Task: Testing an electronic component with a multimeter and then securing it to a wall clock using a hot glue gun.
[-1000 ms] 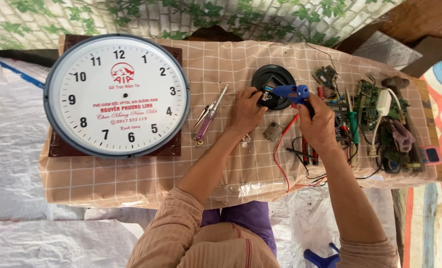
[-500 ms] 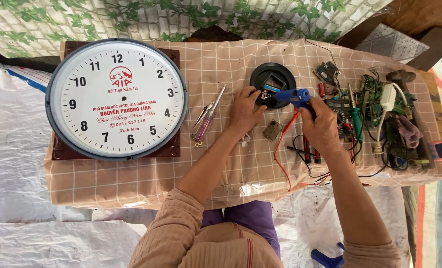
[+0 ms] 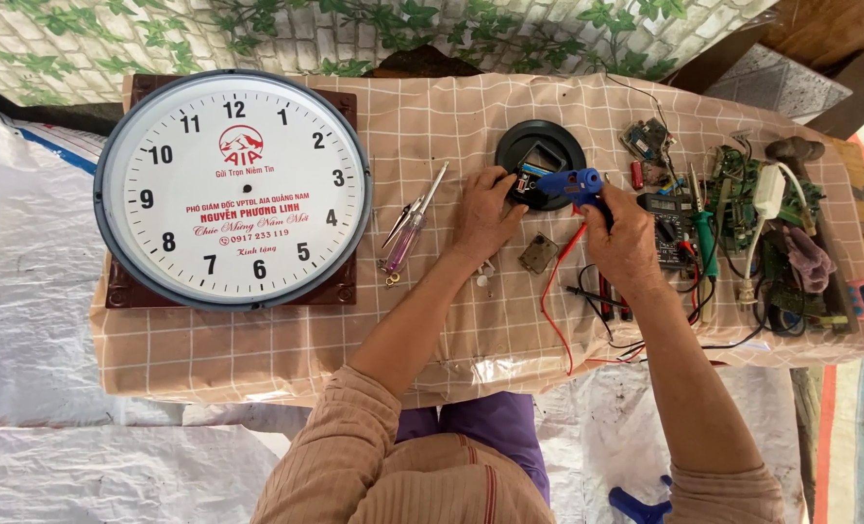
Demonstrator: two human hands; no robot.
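Grip: the right hand [image 3: 628, 238] is wrapped tight round the handle of a blue glue gun [image 3: 570, 183], its nozzle aimed left at the black round part [image 3: 539, 155]; the left hand [image 3: 485, 215] has its fingers pressed down on that part's lower left edge, steadying it rather than lifting it

Sleeves: both forearms come up from the bottom of the view in tan striped sleeves; purple cloth shows between them at the table's near edge

Table: a low table under a tan checked cloth [image 3: 286, 349]; pale plastic sheeting lies on the ground round it

Near the hands: a small square metal piece [image 3: 539, 252] lies just below and between the two hands; red and black wires [image 3: 560, 291] trail from under the right hand over the near edge

Left of the hands: a screwdriver with a clear purple handle [image 3: 408, 233] lies tilted beside thin tweezers, near the left hand but apart from it

Far left: a large round wall clock [image 3: 233, 189] lies face up, white dial, grey rim, on a dark brown base; well apart from the work

Right side: a dark multimeter [image 3: 667, 228] touching the right hand's far side; a green-handled tool [image 3: 706, 238]; green circuit boards [image 3: 743, 194]; a white plug [image 3: 769, 191]

Black round part: sits on the cloth at the middle of the table's far half, with a rectangular opening in its top

Beyond: a wall covering printed with bricks and green leaves
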